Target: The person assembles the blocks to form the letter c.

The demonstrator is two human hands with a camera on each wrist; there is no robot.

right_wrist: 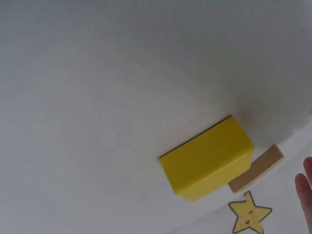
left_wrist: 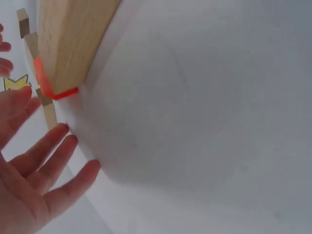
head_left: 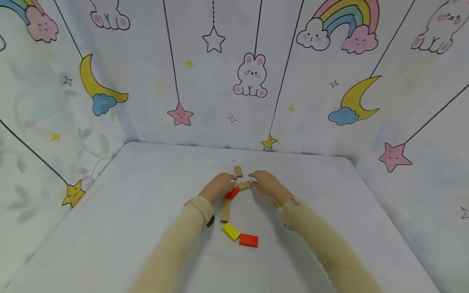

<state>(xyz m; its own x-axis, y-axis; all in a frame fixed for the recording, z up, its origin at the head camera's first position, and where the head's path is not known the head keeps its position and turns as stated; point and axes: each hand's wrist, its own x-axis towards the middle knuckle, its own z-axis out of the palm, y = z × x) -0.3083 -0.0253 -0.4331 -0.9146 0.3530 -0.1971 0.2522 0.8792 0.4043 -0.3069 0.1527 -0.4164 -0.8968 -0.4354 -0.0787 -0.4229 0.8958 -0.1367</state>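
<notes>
Left hand (head_left: 220, 186), fingers loosely spread, and right hand (head_left: 269, 185), fingers extended, flank a tan rectangular wooden block (head_left: 244, 186) on the white table (head_left: 329, 183), dark lettering (head_left: 294, 201) on the beige right sleeve (head_left: 322, 240) illegible, a yellow block (head_left: 277, 204) mostly hidden beneath that wrist in head view
</notes>
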